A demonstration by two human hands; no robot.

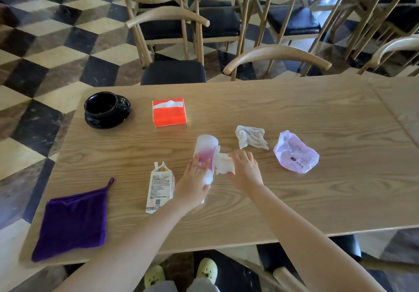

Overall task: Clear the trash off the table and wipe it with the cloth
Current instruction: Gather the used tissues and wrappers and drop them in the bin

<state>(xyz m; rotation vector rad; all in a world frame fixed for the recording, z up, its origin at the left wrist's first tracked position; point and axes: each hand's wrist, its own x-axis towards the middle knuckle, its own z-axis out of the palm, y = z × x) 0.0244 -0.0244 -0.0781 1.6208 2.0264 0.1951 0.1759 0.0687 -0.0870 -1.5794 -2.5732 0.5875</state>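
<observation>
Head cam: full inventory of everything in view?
table: 1, light wood, foreground
bowl on saucer: 1, black, table's far left
tissue pack: 1, orange, right of bowl
plastic cup: 1, frosted pink, on its side, centre
crumpled tissue: 1, white, beside cup
crumpled napkin: 1, off-white, behind right hand
plastic bag: 1, pale purple, right
carton: 1, white, left of cup
cloth: 1, purple, near-left corner
chairs: several, wood, black seats, beyond table
left hand: grips plastic cup
right hand: holds crumpled tissue
</observation>
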